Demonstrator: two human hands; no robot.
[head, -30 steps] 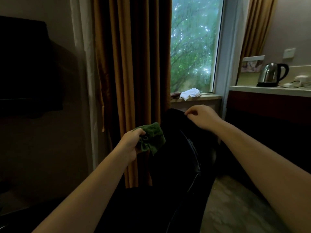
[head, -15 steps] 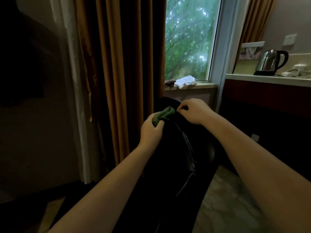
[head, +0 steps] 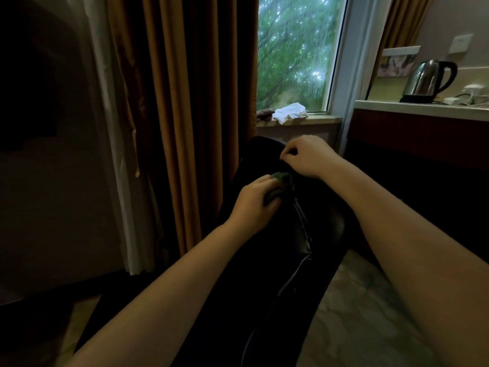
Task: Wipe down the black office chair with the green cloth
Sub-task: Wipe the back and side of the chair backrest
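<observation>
**A:** What can be counted?

**B:** Two hands, one green cloth (head: 282, 184) and one black office chair (head: 291, 260) are counted. One electric kettle (head: 426, 80) is seen on a counter (head: 412, 108) at two o'clock. One white rag (head: 289, 112) lies on the windowsill (head: 321, 120) at twelve o'clock.

**A:** How are the fingers placed?

**B:** The cloth is gripped by the curled fingers of the left hand (head: 252, 201) and is pressed against the chair's backrest, near the centre of the view. At the cloth's one o'clock, the right hand (head: 307, 157) is curled. Its thumb and forefinger are pinched on the backrest's upper edge.

**A:** What is hidden or unclear?

**B:** Most of the cloth is covered by the left hand. The chair's seat and base are lost in shadow and cut off at six o'clock, as are both forearms. A small dark lump at the rag's nine o'clock cannot be identified. Nor can the large dark shape at nine o'clock.
</observation>
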